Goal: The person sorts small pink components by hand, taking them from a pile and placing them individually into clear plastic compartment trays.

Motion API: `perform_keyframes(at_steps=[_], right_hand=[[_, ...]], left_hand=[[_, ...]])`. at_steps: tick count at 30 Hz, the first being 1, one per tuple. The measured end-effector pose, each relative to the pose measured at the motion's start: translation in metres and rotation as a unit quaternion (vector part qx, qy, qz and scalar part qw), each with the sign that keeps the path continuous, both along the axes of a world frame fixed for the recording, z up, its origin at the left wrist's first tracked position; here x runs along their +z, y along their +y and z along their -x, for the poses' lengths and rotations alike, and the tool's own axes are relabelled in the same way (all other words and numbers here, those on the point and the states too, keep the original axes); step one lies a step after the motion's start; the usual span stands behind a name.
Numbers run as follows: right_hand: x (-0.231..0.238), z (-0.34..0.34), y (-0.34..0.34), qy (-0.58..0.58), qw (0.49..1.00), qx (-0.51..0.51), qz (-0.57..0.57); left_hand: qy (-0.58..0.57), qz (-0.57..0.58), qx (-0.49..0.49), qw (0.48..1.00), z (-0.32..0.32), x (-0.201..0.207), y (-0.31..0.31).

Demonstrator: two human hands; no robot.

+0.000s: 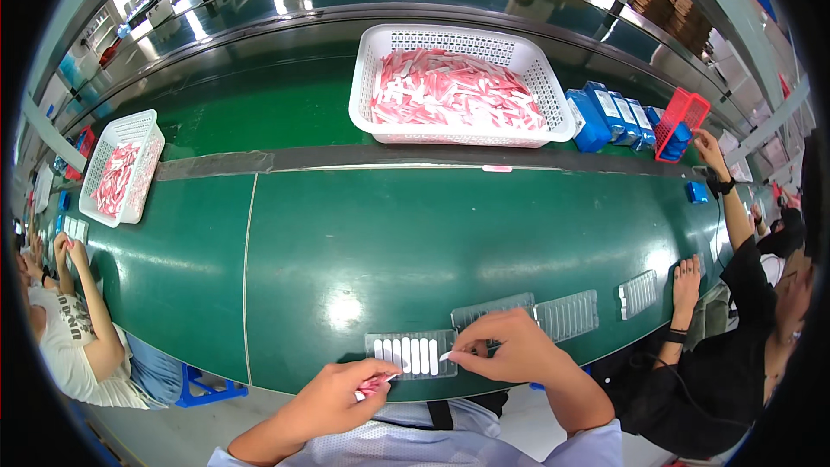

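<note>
My left hand (339, 395) is closed around several small pink-and-white sticks (373, 385), just in front of a clear plastic tray (446, 370). Several white sticks (406, 356) lie side by side in the tray's slots. My right hand (508, 348) pinches one white stick (446, 356) at the tray's right end; whether it touches the tray I cannot tell. Partly behind my right hand lies a second clear slotted tray (493, 304), with another clear slotted tray (566, 316) to its right.
A large white basket (467, 138) heaped with pink-and-white sticks stands at the back, a smaller one (149, 175) at left. Blue packs (609, 117) and a red basket (683, 121) are back right. A co-worker's hand (686, 284) rests near another tray (638, 295); another person sits left.
</note>
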State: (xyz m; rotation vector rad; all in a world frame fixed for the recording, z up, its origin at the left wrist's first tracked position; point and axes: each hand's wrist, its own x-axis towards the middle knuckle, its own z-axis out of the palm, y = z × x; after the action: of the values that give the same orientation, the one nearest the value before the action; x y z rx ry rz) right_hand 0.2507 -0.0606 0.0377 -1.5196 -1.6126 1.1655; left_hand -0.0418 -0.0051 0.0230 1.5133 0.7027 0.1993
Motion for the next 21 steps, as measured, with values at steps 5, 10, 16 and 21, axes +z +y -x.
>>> perform_keyframes(at_steps=[5, 10, 16, 21], right_hand=[[-0.004, 0.007, 0.018, -0.232, 0.958, 0.116, -0.125], [0.006, 0.004, 0.025, -0.244, 0.950, 0.171, -0.098], [-0.005, 0.003, 0.010, -0.201, 0.927, 0.135, -0.286], [-0.014, 0.005, -0.006, -0.270, 0.906, 0.172, -0.278]], left_hand=[[0.057, -0.229, -0.050, 0.970, -0.018, 0.018, -0.006], [0.155, -0.250, -0.145, 0.945, -0.014, 0.028, -0.008], [0.079, -0.218, -0.083, 0.969, -0.006, 0.029, -0.004], [0.050, -0.068, 0.016, 0.996, 0.016, 0.022, 0.012]])
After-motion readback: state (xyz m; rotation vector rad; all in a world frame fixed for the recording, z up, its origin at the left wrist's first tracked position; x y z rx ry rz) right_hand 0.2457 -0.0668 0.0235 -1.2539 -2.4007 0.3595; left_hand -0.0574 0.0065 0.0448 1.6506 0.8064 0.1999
